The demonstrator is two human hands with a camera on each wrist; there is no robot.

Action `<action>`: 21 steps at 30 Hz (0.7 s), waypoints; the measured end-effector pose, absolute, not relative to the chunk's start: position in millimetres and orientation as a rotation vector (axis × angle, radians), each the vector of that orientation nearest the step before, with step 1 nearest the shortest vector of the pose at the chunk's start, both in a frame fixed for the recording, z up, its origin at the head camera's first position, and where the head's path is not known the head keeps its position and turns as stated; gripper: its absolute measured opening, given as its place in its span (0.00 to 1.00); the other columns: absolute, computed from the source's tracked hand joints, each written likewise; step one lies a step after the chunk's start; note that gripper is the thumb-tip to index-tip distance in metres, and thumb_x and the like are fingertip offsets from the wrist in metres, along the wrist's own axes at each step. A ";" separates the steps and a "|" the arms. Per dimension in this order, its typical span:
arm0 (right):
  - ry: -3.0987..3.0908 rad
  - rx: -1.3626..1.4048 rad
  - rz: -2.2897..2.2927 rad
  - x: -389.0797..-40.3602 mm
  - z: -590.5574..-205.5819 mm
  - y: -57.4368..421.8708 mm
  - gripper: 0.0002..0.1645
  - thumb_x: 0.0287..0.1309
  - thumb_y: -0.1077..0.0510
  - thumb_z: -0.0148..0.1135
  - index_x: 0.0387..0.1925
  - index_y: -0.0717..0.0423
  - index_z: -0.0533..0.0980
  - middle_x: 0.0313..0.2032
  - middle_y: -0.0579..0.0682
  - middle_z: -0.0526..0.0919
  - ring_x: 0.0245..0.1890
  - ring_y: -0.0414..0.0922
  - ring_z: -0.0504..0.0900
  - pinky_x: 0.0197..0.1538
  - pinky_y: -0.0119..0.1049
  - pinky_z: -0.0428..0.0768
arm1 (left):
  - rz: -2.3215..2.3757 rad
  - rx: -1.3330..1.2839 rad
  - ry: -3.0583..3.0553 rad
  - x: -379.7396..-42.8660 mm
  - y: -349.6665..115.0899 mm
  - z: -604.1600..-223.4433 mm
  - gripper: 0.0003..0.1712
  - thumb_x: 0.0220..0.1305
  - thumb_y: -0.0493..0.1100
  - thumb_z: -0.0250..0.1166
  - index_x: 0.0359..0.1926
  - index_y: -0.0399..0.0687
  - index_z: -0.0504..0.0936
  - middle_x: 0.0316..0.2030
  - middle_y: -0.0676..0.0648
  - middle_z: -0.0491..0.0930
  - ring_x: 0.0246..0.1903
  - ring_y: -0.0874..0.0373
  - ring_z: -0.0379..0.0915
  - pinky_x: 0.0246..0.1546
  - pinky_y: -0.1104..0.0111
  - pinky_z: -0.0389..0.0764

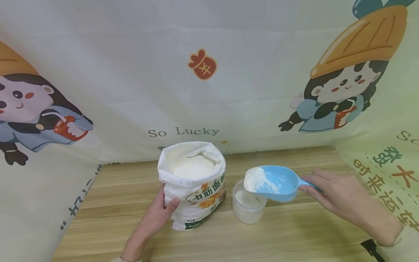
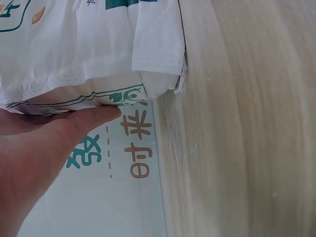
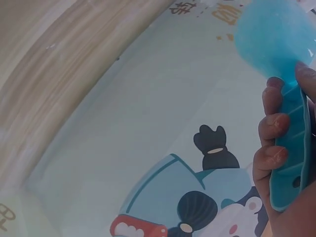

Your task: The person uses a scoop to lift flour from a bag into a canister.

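Note:
A white bag of flour stands upright with its top rolled back, and white flour shows inside. My left hand holds the bag's lower left side, the thumb on the front face; most of its fingers are hidden behind the bag. With my right hand I grip the handle of a light blue scoop, fingers curled round it. White flour is heaped at the scoop's tip, which overlaps the rim of a clear round tub in the head view. Something white lies in the tub.
Everything stands on a wood-grain table. Printed cloth encloses the back and both sides, with cartoon figures and lettering. A small black object shows beside the right sleeve.

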State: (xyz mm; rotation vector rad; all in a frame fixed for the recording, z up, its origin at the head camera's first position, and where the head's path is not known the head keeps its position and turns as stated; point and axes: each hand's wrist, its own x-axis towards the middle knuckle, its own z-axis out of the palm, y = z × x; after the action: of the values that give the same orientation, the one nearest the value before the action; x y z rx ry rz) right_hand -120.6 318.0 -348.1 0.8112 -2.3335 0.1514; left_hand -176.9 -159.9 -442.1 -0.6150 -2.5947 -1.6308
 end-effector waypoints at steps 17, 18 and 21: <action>-2.408 0.904 -0.020 -125.5 -341.3 318.9 0.38 0.78 0.30 0.38 0.39 0.47 0.88 0.32 0.41 0.84 0.24 0.40 0.81 0.21 0.36 0.76 | -1.596 -0.569 -2.634 -175.3 -159.9 -440.2 0.53 0.72 0.73 0.52 0.79 0.39 0.52 0.68 0.27 0.69 0.66 0.30 0.66 0.61 0.37 0.72; -2.406 0.910 -0.027 -125.8 -340.4 318.4 0.38 0.78 0.30 0.37 0.39 0.47 0.87 0.32 0.41 0.84 0.24 0.40 0.81 0.21 0.36 0.76 | -1.592 -0.565 -2.635 -175.1 -159.8 -440.1 0.53 0.72 0.73 0.52 0.79 0.39 0.52 0.68 0.27 0.69 0.66 0.30 0.66 0.61 0.37 0.72; -2.391 0.929 -0.040 -126.6 -338.1 316.5 0.40 0.78 0.30 0.34 0.38 0.48 0.88 0.33 0.42 0.85 0.25 0.41 0.83 0.21 0.37 0.77 | -1.598 -0.569 -2.632 -175.2 -159.2 -439.3 0.52 0.73 0.72 0.53 0.79 0.39 0.52 0.68 0.27 0.69 0.67 0.30 0.66 0.62 0.37 0.72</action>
State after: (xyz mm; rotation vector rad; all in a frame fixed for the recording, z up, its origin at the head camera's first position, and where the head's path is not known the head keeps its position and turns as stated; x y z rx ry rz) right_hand -126.6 316.5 -338.1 0.9288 -2.3911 -0.0401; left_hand -175.2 -159.2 -439.3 -0.5690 -2.6316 -1.5980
